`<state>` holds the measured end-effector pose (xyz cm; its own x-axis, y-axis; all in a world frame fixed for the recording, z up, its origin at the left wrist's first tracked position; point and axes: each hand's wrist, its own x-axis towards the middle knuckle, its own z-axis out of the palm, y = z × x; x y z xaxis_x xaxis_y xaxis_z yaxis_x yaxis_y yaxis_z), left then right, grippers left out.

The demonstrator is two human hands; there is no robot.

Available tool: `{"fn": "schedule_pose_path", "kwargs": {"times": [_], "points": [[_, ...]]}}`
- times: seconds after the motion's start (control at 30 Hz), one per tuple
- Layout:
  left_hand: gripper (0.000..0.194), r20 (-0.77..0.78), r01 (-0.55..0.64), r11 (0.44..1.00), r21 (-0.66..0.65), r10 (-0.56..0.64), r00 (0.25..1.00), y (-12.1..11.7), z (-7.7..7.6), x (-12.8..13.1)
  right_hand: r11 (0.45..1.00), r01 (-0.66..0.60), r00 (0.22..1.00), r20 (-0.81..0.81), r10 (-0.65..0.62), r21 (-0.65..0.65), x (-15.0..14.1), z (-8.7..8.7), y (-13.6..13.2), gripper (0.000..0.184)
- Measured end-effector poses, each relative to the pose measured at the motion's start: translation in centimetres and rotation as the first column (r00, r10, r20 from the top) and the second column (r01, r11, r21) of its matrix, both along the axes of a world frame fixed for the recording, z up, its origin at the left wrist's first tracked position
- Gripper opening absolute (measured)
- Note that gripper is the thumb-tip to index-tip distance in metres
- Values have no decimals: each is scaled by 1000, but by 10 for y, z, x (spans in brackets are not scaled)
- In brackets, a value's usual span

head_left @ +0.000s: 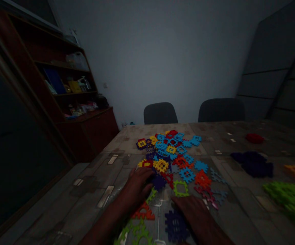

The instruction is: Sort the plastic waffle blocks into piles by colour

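The left hand (139, 182), loosely curled, is nearer the purple piece (159, 182) — just right of its fingers on the tabletop (91, 200); right hand (193, 211) farther right — either's grip I cannot tell.

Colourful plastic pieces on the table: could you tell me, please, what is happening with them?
A person's left hand is at a purple piece on the near side of the mixed heap. The right hand is beside a purple window-shaped piece. Whether either grips anything is unclear. A green group lies apart, to the right.
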<state>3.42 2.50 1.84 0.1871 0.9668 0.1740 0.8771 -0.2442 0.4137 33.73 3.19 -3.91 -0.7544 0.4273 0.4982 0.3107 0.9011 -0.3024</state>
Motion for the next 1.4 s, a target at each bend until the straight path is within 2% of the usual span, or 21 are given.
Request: {"fn": "schedule_pose_path", "kwargs": {"times": [0.07, 0.13, 0.2, 0.27, 0.3, 0.4, 0.5, 0.6, 0.67, 0.77, 0.9, 0.97, 1.1, 1.17, 1.33, 1.4], "points": [[50, 3, -26, 1000, 17, 26, 1000, 1, -5, -3, 999, -31, 999, 11, 31, 31, -5, -21, 5, 101], [58, 6, -48, 999, 22, 48, 999, 2, -11, -6, 992, 6, 998, -64, 2, 123, -14, -51, 11, 90], [64, 8, -59, 998, 18, 59, 998, 4, -17, -9, 988, 43, 997, -72, -33, 149, -24, -79, 17, 84], [67, 10, -59, 998, 16, 59, 998, 4, -20, -12, 982, 71, 994, -98, -54, 178, -30, -95, 21, 79], [67, 11, -57, 998, 19, 57, 998, 5, -20, -12, 977, 75, 992, -116, -52, 197, -31, -96, 22, 76], [64, 14, -48, 998, 37, 47, 999, 4, -17, -13, 980, 26, 996, -93, -8, 195, -25, -83, 24, 69], [61, 21, -62, 996, 65, 61, 998, 3, -14, -14, 985, -51, 997, -48, 60, 166, -10, -65, 27, 70], [60, 28, -86, 993, 78, 84, 996, 3, -14, -15, 983, -51, 998, -22, 56, 175, 5, -60, 31, 59], [60, 33, -93, 993, 76, 91, 995, 3, -16, -15, 989, -48, 997, 60, 40, 143, 12, -59, 33, 53], [59, 38, -102, 992, 77, 100, 994, 4, -19, -15, 989, -77, 992, 109, 64, 125, 17, -54, 36, 58], [58, 29, -133, 988, 84, 131, 991, 8, -25, -15, 974, -124, 991, 81, 111, 188, 16, -41, 36, 61], [59, 25, -146, 985, 87, 144, 989, 11, -28, -14, 968, -131, 990, 72, 118, 215, 14, -41, 35, 60], [58, 29, -162, 982, 100, 159, 987, 20, -33, -12, 961, -26, 1000, 8, 25, 276, 7, -52, 31, 54], [56, 40, -160, 981, 110, 156, 987, 23, -35, -12, 954, -15, 999, -35, 27, 298, 6, -50, 29, 54], [55, 88, -163, 977, 138, 151, 985, 19, -35, -13, 977, -97, 992, 97, 80, 189, 16, -15, 24, 49], [54, 111, -168, 976, 141, 153, 982, 15, -33, -13, 971, -105, 992, 92, 87, 213, 18, -8, 24, 49]]}}
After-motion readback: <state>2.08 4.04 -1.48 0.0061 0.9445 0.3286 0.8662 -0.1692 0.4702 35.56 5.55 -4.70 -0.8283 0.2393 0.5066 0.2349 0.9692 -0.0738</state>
